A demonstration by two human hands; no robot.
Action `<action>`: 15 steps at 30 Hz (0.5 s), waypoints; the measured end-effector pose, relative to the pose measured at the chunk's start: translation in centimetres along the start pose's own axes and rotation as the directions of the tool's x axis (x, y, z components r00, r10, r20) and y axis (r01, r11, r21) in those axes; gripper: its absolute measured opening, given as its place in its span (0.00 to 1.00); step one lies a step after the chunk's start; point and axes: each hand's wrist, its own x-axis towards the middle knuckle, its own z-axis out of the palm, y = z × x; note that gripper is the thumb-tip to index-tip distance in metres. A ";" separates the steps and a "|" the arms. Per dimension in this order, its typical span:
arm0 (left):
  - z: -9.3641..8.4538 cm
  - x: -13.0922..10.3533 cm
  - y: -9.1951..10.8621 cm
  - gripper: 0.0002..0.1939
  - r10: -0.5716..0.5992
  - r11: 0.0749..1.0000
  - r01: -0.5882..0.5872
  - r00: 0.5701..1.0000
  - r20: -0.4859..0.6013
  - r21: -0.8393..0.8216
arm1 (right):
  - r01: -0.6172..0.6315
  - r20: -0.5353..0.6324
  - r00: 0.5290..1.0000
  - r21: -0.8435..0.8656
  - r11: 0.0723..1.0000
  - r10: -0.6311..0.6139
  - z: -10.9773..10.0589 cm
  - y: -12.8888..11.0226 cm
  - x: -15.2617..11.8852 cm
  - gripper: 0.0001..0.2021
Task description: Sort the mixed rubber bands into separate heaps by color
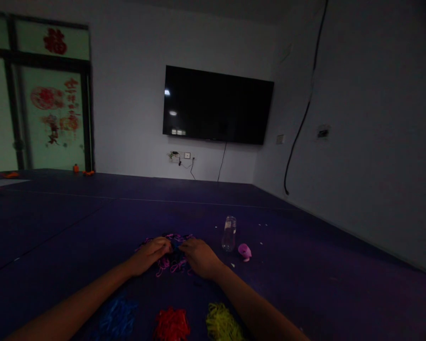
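A loose pile of thin pink, purple and dark blue bands [177, 266], which look like rubber bands, lies on the purple surface. My left hand [151, 255] reaches into it from the left, fingers curled and pinched on some bands. Facing it from the right, my right hand [201, 257] has its fingertips bent down onto bands too. A bluish clump [176, 246] shows between the two sets of fingertips. Which strands each hand grips is too dark to make out. Nearer to me sit a blue heap [117, 317], a red heap [172, 324] and a yellow heap [223, 323] of similar strands.
A clear open bottle [229, 235] stands right of my right hand, beside a pink lid-like object [245, 252]. Small white scraps [232, 265] are scattered near them. Far left are small orange items [88, 173]. A black television [218, 105] hangs on the back wall.
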 end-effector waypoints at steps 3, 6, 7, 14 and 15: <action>-0.1 -0.1 0.1 0.27 -0.040 0.998 0.039 0.999 -0.035 -0.039 | -0.009 -0.017 1.000 0.000 1.000 0.009 0.1 0.0 0.0 0.20; -0.1 -0.1 0.3 0.26 -0.044 0.998 0.042 0.998 -0.037 -0.052 | -0.015 -0.036 0.999 0.015 1.000 0.015 0.0 -0.1 -0.1 0.19; -0.1 0.0 0.4 0.26 -0.033 0.999 0.032 0.999 -0.021 -0.042 | -0.011 -0.039 0.999 0.019 1.000 0.012 -0.1 -0.1 -0.1 0.19; 0.3 0.0 0.0 0.22 0.056 0.996 -0.059 0.997 0.047 0.069 | 0.021 -0.021 1.000 0.017 1.000 -0.021 -0.5 -0.4 -0.2 0.19; 0.4 -0.1 -0.2 0.21 0.046 0.996 -0.048 0.998 0.036 0.078 | 0.025 -0.020 0.999 0.023 0.999 -0.025 -0.5 -0.4 -0.2 0.19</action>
